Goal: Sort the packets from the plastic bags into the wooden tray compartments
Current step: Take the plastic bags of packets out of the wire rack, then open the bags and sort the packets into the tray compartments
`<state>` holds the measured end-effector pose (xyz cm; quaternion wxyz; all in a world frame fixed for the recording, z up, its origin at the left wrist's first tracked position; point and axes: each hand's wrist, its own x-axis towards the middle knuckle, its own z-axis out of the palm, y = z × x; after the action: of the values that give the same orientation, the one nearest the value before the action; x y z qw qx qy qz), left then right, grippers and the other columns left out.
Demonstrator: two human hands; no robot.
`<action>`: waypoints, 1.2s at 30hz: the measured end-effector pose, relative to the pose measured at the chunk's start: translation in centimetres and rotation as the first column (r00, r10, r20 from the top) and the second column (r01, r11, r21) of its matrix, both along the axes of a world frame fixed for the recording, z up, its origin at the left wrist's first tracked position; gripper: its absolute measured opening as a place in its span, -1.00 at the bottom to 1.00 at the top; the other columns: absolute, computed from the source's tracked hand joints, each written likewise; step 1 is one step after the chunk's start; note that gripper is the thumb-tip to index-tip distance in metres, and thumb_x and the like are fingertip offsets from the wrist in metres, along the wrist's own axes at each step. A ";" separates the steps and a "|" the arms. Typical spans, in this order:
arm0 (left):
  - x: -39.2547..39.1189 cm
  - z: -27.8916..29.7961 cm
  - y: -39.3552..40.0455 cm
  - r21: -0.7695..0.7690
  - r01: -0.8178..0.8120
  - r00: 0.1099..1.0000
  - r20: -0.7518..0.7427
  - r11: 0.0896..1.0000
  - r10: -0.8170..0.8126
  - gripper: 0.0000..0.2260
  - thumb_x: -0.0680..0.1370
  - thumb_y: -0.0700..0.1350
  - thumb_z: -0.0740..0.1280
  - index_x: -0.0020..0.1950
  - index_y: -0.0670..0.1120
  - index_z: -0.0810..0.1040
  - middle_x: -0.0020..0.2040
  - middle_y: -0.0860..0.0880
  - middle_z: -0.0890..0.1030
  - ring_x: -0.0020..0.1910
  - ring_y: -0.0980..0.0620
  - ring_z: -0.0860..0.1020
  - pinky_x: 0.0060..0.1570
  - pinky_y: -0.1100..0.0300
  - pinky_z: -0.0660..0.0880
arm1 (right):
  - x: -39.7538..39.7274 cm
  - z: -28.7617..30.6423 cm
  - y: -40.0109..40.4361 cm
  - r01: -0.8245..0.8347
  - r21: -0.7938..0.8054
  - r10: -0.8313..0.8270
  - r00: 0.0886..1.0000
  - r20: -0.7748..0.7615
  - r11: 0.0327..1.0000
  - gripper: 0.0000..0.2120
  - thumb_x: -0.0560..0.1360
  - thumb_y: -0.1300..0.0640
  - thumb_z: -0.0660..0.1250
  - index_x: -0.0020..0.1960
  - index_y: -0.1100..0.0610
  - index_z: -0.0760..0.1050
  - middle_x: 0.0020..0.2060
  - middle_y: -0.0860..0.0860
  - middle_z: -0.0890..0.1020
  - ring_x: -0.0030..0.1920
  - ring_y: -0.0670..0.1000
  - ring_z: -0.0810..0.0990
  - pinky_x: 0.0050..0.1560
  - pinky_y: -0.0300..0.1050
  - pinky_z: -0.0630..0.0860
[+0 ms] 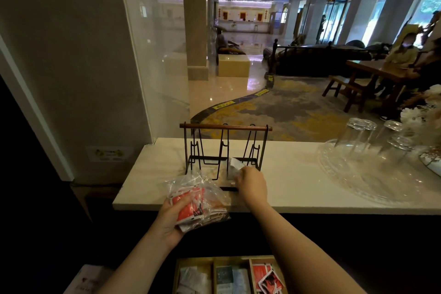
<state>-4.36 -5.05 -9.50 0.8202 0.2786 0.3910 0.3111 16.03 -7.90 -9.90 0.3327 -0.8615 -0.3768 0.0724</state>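
1. The left hand [172, 216] is seen at the front edge of the white counter [298, 181], its fingers closed around a clear plastic bag [202, 200] and the red packets [191, 207] inside it.
2. The bag is held partly over the counter edge; brownish packets are visible in its lower right part, but their print cannot be read.
3. The right hand [250, 182] is extended over the counter, just right of the bag, with fingers closed on a small white packet [235, 164] that stands up above the fingertips.
4. The white packet is held at the base of a black wire rack [225, 150], which stands on the counter and is topped by a wooden bar.
5. The wooden tray [231, 260] is seen at the bottom of the view, below the counter and between the two forearms, well apart from both hands.
6. Three compartments are visible: pale packets [192, 278] lie in the left one, dark and light blue packets [228, 277] in the middle one, and red packets in the right one.
7. A clear glass tray [358, 179] is noted on the right of the counter, with upturned glasses [358, 136] standing on it.
8. White flowers [422, 112] are noted at the far right edge.
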 end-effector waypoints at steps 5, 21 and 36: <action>0.3 -0.9 0.3 0.021 -0.029 0.999 -0.019 0.999 0.029 -0.38 0.29 -0.24 0.51 0.32 -0.04 0.43 0.18 -0.25 0.60 0.09 -0.32 0.59 -0.11 -0.24 0.59 | -0.1 2.8 -1.1 -0.022 0.252 0.088 0.964 -0.252 0.967 -0.78 0.50 0.05 0.32 -0.17 0.20 0.58 -0.24 0.12 0.65 -0.18 0.09 0.60 -0.07 0.08 0.58; -1.3 -0.8 -2.4 0.150 0.109 0.994 0.014 0.983 -0.112 -0.27 0.11 -0.04 0.64 0.24 -0.05 0.52 0.11 -0.22 0.65 0.01 -0.23 0.65 -0.21 -0.11 0.61 | -5.5 6.7 -8.4 -0.030 0.472 0.469 0.176 -0.866 0.881 -0.72 0.45 0.07 0.36 0.07 0.21 0.62 -0.01 0.15 0.68 0.09 0.17 0.60 0.19 0.15 0.50; -7.4 -6.7 -10.3 0.125 0.201 0.976 -0.115 0.971 -0.187 -0.29 0.11 -0.07 0.65 0.21 -0.10 0.53 0.05 -0.16 0.68 0.00 -0.13 0.67 -0.13 -0.02 0.61 | -12.9 -5.1 -12.7 -0.271 0.425 0.461 0.765 -0.449 0.864 -0.67 0.52 0.27 0.26 -0.19 -0.15 0.58 -0.11 0.08 0.57 -0.08 -0.10 0.55 -0.06 -0.30 0.46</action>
<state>-11.80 -15.33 -16.24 0.8046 0.3865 0.3813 0.2404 3.13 -20.59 -15.01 0.5448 -0.6444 -0.4382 0.3096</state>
